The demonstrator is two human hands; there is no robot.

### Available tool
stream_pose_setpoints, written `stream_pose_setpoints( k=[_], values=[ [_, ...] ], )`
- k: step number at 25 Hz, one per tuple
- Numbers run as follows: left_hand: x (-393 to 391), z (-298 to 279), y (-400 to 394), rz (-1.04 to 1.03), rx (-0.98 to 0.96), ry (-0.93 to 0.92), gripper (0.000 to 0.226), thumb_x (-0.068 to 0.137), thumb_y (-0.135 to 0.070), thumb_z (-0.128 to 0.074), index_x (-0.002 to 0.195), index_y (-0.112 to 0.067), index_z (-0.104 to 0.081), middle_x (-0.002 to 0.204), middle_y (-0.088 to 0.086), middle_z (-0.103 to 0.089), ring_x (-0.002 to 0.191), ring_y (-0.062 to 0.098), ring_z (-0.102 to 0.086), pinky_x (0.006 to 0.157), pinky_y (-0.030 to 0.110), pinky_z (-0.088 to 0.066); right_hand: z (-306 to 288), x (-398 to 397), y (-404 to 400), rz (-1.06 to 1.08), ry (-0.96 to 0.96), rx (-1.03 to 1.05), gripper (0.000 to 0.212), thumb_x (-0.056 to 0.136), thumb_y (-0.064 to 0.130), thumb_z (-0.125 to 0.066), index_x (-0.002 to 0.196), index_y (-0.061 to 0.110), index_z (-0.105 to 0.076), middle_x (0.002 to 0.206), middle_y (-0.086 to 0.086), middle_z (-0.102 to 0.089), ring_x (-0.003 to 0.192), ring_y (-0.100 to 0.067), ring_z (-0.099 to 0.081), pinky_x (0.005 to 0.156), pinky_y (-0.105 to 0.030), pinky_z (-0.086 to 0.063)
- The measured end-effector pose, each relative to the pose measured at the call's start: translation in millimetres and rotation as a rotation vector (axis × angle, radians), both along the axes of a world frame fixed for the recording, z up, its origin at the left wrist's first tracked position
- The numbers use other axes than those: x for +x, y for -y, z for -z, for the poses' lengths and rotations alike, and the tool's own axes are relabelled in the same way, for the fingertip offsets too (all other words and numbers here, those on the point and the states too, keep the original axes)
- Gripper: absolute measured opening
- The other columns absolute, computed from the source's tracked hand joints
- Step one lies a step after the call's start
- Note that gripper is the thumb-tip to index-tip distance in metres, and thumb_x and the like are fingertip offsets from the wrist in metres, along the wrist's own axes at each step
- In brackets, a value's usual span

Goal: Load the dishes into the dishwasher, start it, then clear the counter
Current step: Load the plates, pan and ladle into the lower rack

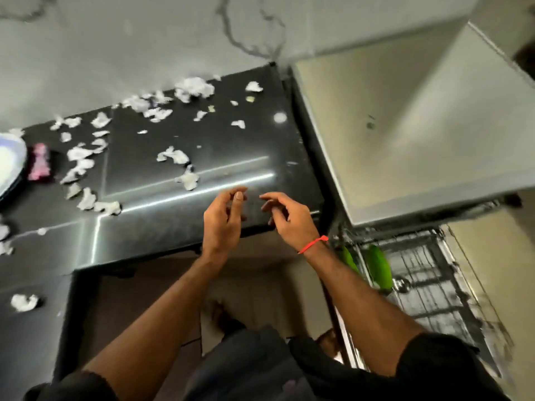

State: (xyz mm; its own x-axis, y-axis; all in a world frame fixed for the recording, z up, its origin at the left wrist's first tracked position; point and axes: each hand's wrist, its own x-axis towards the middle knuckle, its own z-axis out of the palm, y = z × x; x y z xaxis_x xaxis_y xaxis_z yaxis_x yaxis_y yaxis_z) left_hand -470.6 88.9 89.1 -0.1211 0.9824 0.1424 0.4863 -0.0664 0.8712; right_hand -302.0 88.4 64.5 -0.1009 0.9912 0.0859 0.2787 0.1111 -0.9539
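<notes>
Item — black bench (179, 227): we find it strewn with white scraps (185, 157), most of them lying up and to the left of both hands, the nearest scrap (188, 179) just beyond the left hand (223, 221).

Left hand: over the bench's front edge, fingers (238, 198) loosely curled, thumb near forefinger; we cannot tell whether they pinch anything.

Right hand (289, 219): just beside the left, apart from it, fingers loosely bent and holding nothing we can see; a red thread (314, 243) circles the wrist.

Dishwasher rack (419, 279): pulled out at lower right, below the right forearm, its long axis running toward us. Two green dishes (376, 267) stand on edge at its far end.

Far left: a white plate (10, 166), partly out of view, with a pink object (40, 162) just beside it.
</notes>
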Motion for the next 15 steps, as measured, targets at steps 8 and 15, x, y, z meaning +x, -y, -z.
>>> stream_pose_setpoints(
  k=[8,15],
  values=[
    [-256,-14,-7,-0.419,0.083,0.084,0.022,0.104,-0.026,-0.052,0.118,-0.020,-0.068,0.109,-0.003,-0.071,0.079,0.013,-0.071,0.059,0.016,-0.051,-46,-252,-84,-0.322,-0.024,-0.044,0.041,0.091,-0.002,-0.045,0.115,0.025,-0.064,0.100,0.001,-0.069,0.079,-0.018,-0.069,0.070,-0.021,-0.052],
    [-469,1,1,-0.770,0.078,0.022,0.022,0.099,-0.028,-0.057,0.114,-0.018,-0.070,0.108,-0.007,-0.066,0.097,0.017,-0.065,0.092,0.042,-0.053,-54,-478,-113,-0.659,0.071,-0.063,0.041,0.093,0.000,-0.051,0.127,0.021,-0.059,0.120,0.003,-0.064,0.098,-0.009,-0.063,0.087,-0.021,-0.048]
  ],
)
